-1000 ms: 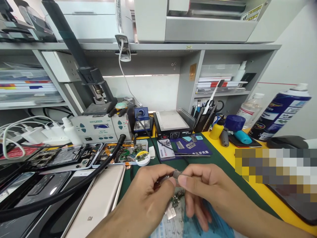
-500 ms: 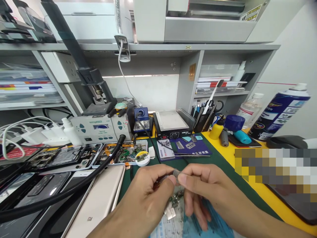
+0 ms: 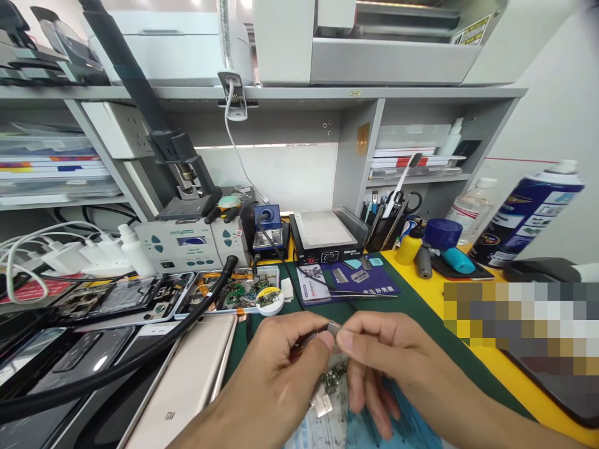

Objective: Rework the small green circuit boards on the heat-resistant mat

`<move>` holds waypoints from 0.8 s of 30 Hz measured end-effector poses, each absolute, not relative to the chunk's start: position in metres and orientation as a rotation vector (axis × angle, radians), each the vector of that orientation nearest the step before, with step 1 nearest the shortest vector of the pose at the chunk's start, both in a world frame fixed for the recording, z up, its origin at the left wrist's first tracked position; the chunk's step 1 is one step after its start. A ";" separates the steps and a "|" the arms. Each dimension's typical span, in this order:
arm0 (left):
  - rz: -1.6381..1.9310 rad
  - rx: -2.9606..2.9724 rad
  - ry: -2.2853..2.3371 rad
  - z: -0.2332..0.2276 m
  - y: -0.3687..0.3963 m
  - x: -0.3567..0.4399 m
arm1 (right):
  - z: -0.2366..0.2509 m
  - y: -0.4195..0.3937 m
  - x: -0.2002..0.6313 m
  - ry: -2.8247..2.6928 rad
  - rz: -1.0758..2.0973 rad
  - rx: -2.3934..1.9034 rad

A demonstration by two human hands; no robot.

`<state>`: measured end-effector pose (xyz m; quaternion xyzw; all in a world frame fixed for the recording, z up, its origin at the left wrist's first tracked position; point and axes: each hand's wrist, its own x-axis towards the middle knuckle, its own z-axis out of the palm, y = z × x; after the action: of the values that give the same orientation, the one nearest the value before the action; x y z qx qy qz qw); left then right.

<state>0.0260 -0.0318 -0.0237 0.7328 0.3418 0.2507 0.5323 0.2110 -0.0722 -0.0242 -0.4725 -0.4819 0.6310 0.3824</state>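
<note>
Left hand [image 3: 281,368] and right hand [image 3: 379,349] brought together low over the green mat [image 3: 421,305], fingertips meeting; both pinched shut on a small grey metal part [image 3: 333,328] held between thumbs and forefingers, raised clear of the mat; just beneath the fingers, a little green circuit board [image 3: 333,377] with a bit of metal shielding lying on a blue-printed sheet [image 3: 374,430]; to the left of the left hand, a gold phone [image 3: 187,380] face down, crossed by a thick black hose [image 3: 140,355]; beyond that hand, a tray of small parts [image 3: 229,290] with a round tin of paste [image 3: 269,300] touching its right edge, and farther back a grey rework station [image 3: 187,240]; straight ahead of the joined hands, a blue card [image 3: 355,280] with tweezers [image 3: 360,294] laid across it, and behind it a black hot plate [image 3: 325,234]; well off to the right of the right hand, a blue spray can [image 3: 528,212] lying tilted, with a yellow bottle [image 3: 409,246] and a pen holder [image 3: 386,227] nearer the shelf.
</note>
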 end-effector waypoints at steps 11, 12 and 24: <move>0.625 1.757 0.834 -0.019 -0.033 0.029 | -0.025 -0.075 0.211 -1.233 1.610 -1.198; 0.622 1.757 0.834 -0.019 -0.033 0.028 | -0.025 -0.075 0.211 -1.234 1.612 -1.196; 0.603 1.769 0.832 -0.024 -0.032 0.026 | -0.026 -0.073 0.210 -1.221 1.592 -1.187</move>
<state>0.0262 -0.0323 -0.0242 0.7381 0.3471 0.2514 0.5211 0.2103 -0.0732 -0.0258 -0.4681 -0.4815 0.6276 0.3941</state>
